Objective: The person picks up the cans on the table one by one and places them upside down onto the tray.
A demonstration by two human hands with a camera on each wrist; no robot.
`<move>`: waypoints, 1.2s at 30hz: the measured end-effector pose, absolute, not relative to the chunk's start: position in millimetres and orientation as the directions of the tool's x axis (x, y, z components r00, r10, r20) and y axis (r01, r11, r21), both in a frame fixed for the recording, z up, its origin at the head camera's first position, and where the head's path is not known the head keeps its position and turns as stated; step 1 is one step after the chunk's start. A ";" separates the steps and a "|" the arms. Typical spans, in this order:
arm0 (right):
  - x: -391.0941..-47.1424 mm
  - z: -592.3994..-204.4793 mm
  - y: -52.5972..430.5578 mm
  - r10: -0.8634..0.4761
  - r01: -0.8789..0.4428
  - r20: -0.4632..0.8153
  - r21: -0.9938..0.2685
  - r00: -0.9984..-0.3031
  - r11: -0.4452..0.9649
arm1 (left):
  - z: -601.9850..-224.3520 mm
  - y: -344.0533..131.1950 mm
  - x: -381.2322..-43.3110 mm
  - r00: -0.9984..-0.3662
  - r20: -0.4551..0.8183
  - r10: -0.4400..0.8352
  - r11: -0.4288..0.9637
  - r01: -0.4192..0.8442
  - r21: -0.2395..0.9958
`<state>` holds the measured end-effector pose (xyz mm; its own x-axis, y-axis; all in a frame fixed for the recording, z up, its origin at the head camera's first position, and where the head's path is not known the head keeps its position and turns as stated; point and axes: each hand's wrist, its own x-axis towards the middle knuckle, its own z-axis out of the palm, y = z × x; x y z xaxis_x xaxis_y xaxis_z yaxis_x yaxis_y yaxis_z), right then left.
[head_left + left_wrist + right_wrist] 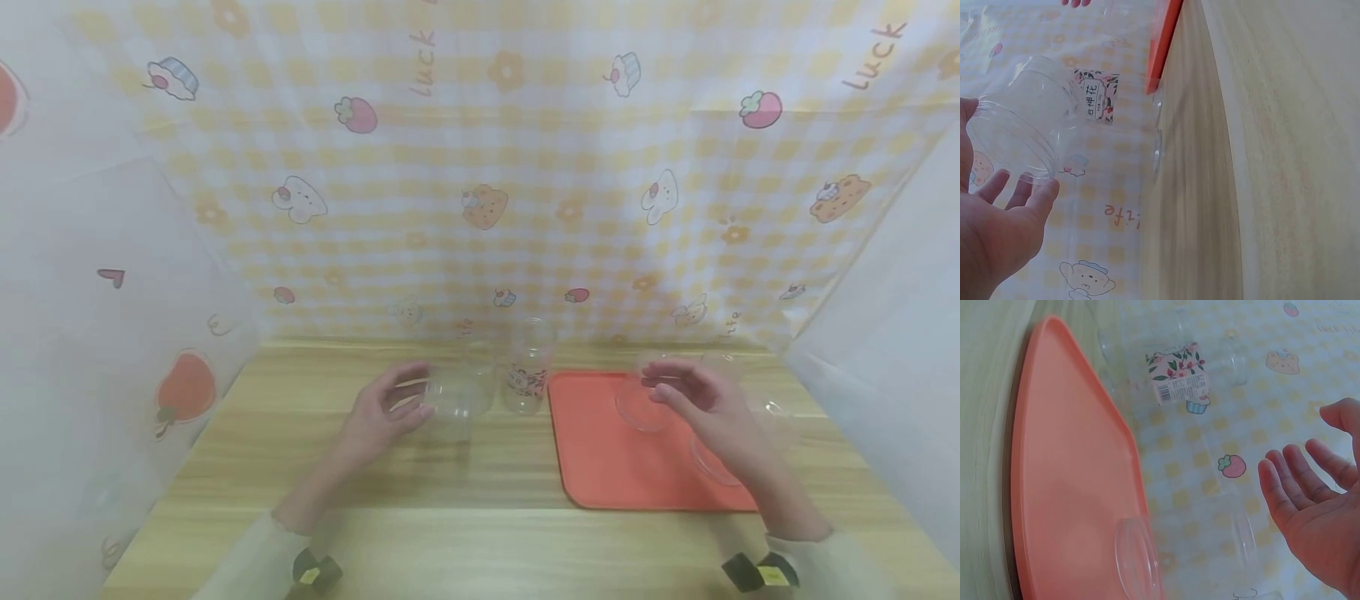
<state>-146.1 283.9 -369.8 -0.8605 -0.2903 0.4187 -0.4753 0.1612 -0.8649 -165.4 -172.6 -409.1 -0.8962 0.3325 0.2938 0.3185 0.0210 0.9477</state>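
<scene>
Left hand (377,418) pinches a clear jar (1015,137), which could slip should the fingers loosen; right hand (708,410), fingers apart, holds nothing.

Yellow-checked backdrop (555,167), wood-grain table (510,479), pale side walls (892,325), soft light.

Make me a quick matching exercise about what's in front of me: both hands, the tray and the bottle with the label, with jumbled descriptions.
1. Left hand
2. Right hand
3. Tray
4. Labelled bottle

A. Coral-red all over
B. Upright, with a floral print
C. Holding nothing
D. Gripping a clear jar

Right pairs: 1-D, 2-C, 3-A, 4-B.
</scene>
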 end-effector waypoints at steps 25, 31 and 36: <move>-144.4 -373.1 260.7 -0.266 -0.426 0.373 -0.886 -0.889 0.181 | -409.1 -154.5 -161.4 -0.893 0.306 0.329 -0.083 0.296 0.952; -146.2 -375.5 257.6 -0.277 -0.451 0.399 -0.879 -0.874 0.155 | -409.6 -148.1 -161.5 -0.891 0.317 0.325 -0.086 0.306 0.948; -149.2 -378.3 256.1 -0.291 -0.473 0.424 -0.873 -0.858 0.122 | -407.7 -143.4 -160.5 -0.897 0.310 0.314 -0.089 0.297 0.951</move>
<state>-149.2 256.1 -378.3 -0.8575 -0.2914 0.4240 -0.4729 0.1220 -0.8726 -160.5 -143.4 -407.7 -0.8974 0.3143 0.3097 0.2969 -0.0893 0.9507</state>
